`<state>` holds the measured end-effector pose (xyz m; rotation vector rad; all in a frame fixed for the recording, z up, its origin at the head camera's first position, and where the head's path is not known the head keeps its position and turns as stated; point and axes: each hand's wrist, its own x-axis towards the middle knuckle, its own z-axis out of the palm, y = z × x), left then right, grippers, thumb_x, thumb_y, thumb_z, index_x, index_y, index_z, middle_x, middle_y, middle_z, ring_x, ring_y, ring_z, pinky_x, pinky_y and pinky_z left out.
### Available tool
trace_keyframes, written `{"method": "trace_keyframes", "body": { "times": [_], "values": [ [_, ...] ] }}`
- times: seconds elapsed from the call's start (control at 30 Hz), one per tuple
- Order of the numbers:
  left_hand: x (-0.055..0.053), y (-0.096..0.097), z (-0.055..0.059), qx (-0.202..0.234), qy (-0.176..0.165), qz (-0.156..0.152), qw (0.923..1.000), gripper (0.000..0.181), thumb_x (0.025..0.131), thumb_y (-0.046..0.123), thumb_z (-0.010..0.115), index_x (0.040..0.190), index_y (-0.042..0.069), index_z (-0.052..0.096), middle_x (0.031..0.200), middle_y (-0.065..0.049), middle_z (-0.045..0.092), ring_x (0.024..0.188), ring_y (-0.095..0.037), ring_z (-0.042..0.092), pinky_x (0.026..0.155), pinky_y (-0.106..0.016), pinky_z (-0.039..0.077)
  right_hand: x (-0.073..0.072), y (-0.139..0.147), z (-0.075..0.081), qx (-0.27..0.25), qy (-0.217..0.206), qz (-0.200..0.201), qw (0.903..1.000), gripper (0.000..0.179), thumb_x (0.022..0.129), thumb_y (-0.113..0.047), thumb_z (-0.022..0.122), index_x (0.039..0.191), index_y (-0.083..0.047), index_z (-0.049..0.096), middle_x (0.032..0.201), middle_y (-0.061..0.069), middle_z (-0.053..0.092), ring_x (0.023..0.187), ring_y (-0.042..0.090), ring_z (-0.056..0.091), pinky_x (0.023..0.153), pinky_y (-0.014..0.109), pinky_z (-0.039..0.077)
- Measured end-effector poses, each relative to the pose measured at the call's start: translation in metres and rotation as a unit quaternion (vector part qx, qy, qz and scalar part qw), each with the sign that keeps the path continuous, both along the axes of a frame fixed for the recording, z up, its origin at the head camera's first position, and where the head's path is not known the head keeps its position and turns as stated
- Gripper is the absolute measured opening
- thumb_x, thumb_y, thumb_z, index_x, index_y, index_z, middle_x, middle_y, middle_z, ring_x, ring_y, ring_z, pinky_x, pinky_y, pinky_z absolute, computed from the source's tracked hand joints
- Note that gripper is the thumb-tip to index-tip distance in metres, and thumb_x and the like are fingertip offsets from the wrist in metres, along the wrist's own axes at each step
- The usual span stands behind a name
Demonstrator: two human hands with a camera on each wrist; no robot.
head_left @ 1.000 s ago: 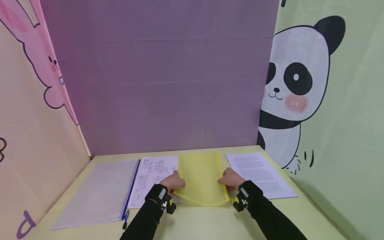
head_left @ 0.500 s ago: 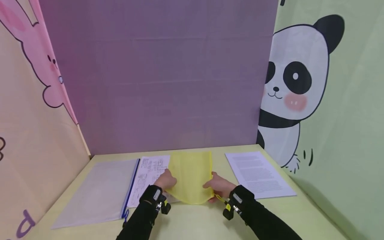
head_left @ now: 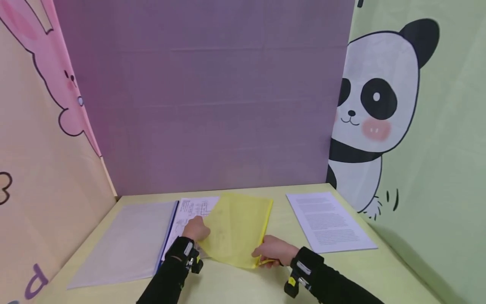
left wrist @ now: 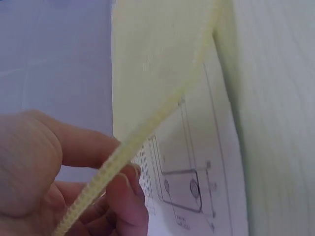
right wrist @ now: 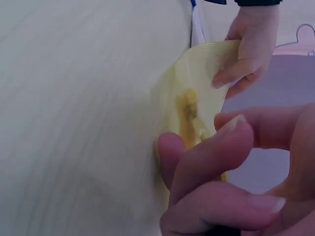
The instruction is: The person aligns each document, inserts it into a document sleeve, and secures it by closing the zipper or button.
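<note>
A thin, see-through yellow zip pouch [head_left: 237, 230] is held between both hands over the table. My left hand [head_left: 196, 229] pinches its left edge, thumb and fingers on either side of the ribbed edge strip in the left wrist view. My right hand [head_left: 276, 249] grips the near right corner, where a yellow pull cord [head_left: 268, 262] hangs from the zip edge. In the right wrist view, curled fingers [right wrist: 206, 162] cover part of that corner. Beneath the pouch lies a sheet with line drawings [left wrist: 187, 172], partly covered by it.
A larger clear pouch with a blue zip edge [head_left: 127, 240] lies flat at the left. On the right lies a stack of text-printed paper [head_left: 332, 221]. A purple backdrop [head_left: 220, 105] rises behind the table [head_left: 228, 289], with decorated panels at both sides.
Both hands have carried the pouch leftward over the drawing sheet, and it is now turned, its near end toward the right. My right hand has slid down to the near corner.
</note>
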<state>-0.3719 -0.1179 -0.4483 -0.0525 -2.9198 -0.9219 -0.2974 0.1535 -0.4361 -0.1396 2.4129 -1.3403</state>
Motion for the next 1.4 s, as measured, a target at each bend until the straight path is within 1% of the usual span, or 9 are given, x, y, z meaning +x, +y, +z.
{"method": "trace_keyframes", "body": {
  "times": [0.27, 0.47, 0.53, 0.67, 0.8, 1.0, 1.2, 1.3, 1.4],
  "values": [
    [-0.001, -0.009, -0.009, -0.021, 0.000, -0.020, 0.9996, 0.046, 0.078, 0.005, 0.065, 0.118, -0.015, 0.059, 0.104, -0.028, 0.066, 0.084, -0.034, 0.060, 0.079, -0.049, 0.053, 0.016, 0.000, 0.006, 0.051, 0.069, 0.064, 0.9943, 0.022, 0.085, -0.013, 0.073, 0.068, -0.004, 0.064, 0.054, -0.003, 0.054, 0.043, 0.007, 0.038, 0.040, 0.018, 0.026],
    [0.003, -0.004, -0.013, -0.061, 0.022, -0.026, 0.9976, 0.035, 0.078, 0.006, 0.069, 0.109, -0.008, 0.063, 0.093, -0.024, 0.064, 0.079, -0.035, 0.060, 0.073, -0.050, 0.053, 0.024, -0.005, 0.003, 0.057, 0.068, 0.131, 0.9874, 0.028, 0.084, -0.013, 0.071, 0.063, 0.005, 0.064, 0.052, -0.004, 0.053, 0.042, 0.006, 0.035, 0.040, 0.019, 0.024],
    [0.006, 0.001, -0.012, -0.086, 0.030, -0.027, 0.9955, 0.037, 0.077, 0.011, 0.072, 0.110, -0.005, 0.064, 0.096, -0.024, 0.063, 0.085, -0.039, 0.060, 0.075, -0.053, 0.053, 0.026, -0.008, 0.002, 0.063, 0.061, 0.149, 0.9849, 0.025, 0.084, -0.012, 0.071, 0.065, 0.003, 0.066, 0.054, -0.004, 0.054, 0.044, 0.006, 0.035, 0.042, 0.019, 0.025],
    [0.017, 0.016, -0.006, -0.144, 0.025, -0.034, 0.9887, 0.060, 0.078, 0.030, 0.079, 0.129, 0.003, 0.063, 0.117, -0.029, 0.058, 0.113, -0.048, 0.052, 0.094, -0.062, 0.046, 0.030, -0.015, 0.004, 0.075, 0.072, 0.164, 0.9810, 0.016, 0.083, -0.006, 0.072, 0.067, -0.004, 0.067, 0.057, -0.004, 0.056, 0.047, 0.007, 0.037, 0.044, 0.020, 0.026],
    [0.027, 0.028, 0.002, -0.167, -0.001, -0.077, 0.9829, 0.075, 0.077, 0.048, 0.082, 0.136, 0.007, 0.062, 0.133, -0.029, 0.055, 0.129, -0.051, 0.043, 0.107, -0.067, 0.033, 0.032, -0.023, 0.003, 0.088, 0.107, 0.186, 0.9727, 0.017, 0.085, -0.004, 0.071, 0.068, -0.004, 0.069, 0.057, -0.006, 0.058, 0.048, 0.005, 0.041, 0.047, 0.019, 0.030],
    [0.039, 0.037, 0.011, -0.147, -0.089, -0.196, 0.9654, 0.085, 0.078, 0.057, 0.081, 0.143, 0.007, 0.057, 0.142, -0.024, 0.055, 0.131, -0.048, 0.046, 0.106, -0.064, 0.038, 0.034, -0.036, -0.002, 0.130, 0.183, 0.238, 0.9449, 0.015, 0.085, -0.007, 0.069, 0.071, -0.008, 0.071, 0.060, -0.013, 0.055, 0.054, 0.000, 0.046, 0.055, 0.016, 0.039],
    [0.047, 0.039, 0.016, -0.197, -0.103, -0.218, 0.9505, 0.090, 0.075, 0.063, 0.080, 0.146, 0.013, 0.055, 0.149, -0.024, 0.048, 0.139, -0.046, 0.041, 0.110, -0.062, 0.036, 0.032, -0.046, -0.009, 0.187, 0.259, 0.280, 0.9053, 0.017, 0.093, -0.011, 0.065, 0.077, -0.013, 0.070, 0.067, -0.016, 0.054, 0.057, -0.002, 0.046, 0.059, 0.014, 0.041],
    [0.049, 0.037, 0.019, -0.196, -0.111, -0.217, 0.9500, 0.094, 0.072, 0.062, 0.083, 0.148, 0.015, 0.053, 0.153, -0.025, 0.043, 0.141, -0.046, 0.039, 0.111, -0.062, 0.034, 0.030, -0.050, -0.015, 0.230, 0.271, 0.297, 0.8861, 0.015, 0.100, -0.017, 0.060, 0.105, -0.012, 0.074, 0.065, -0.014, 0.048, 0.054, 0.000, 0.043, 0.054, 0.016, 0.037],
    [0.048, 0.034, 0.018, -0.192, -0.113, -0.223, 0.9491, 0.099, 0.069, 0.059, 0.086, 0.150, 0.015, 0.051, 0.156, -0.025, 0.039, 0.143, -0.046, 0.035, 0.112, -0.064, 0.033, 0.027, -0.053, -0.021, 0.277, 0.280, 0.317, 0.8630, 0.037, 0.104, -0.022, 0.055, 0.140, -0.016, 0.060, 0.060, -0.012, 0.041, 0.050, 0.004, 0.041, 0.050, 0.019, 0.033]
  ]
}}
